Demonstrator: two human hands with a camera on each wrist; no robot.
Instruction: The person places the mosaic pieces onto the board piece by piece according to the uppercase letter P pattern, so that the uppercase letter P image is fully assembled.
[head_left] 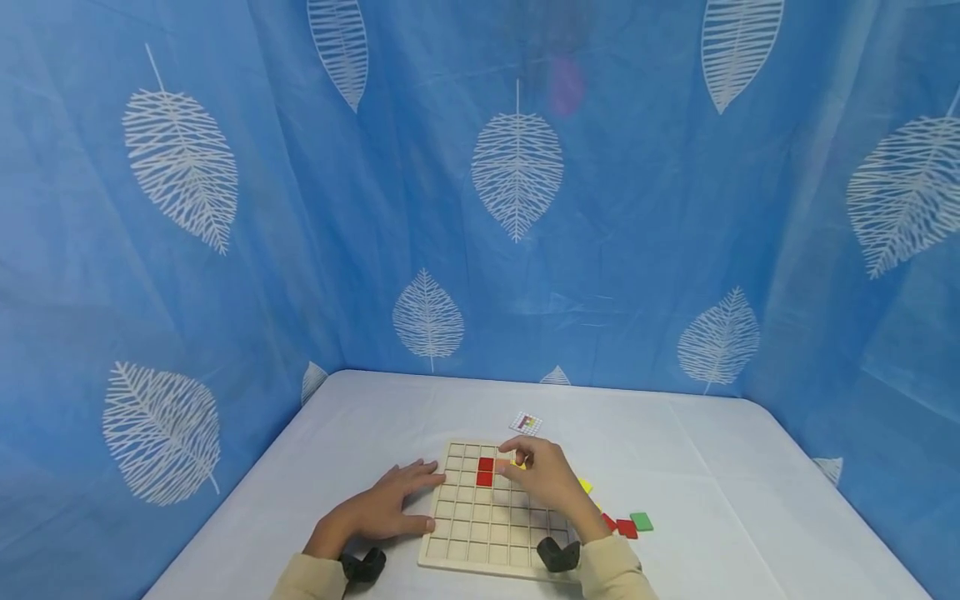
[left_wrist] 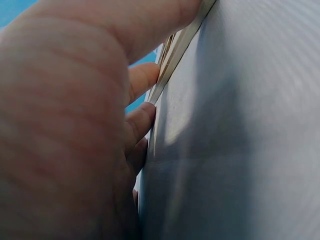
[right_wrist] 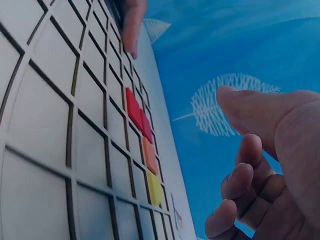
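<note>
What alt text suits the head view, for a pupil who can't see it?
A person's right hand hovers over a pale gridded board with two red tiles in adjacent squares, while the left hand touches the board's left edge. Loose coloured tiles lie to the right and a small card beyond, on a white table before blue leaf-print cloth.

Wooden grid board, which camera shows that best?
The head view: it takes in most of the wooden grid board from above, though the right hand covers part. The right wrist view shows part of its grid, slanted and cut off; the left wrist view, only a narrow strip of its edge.
</note>
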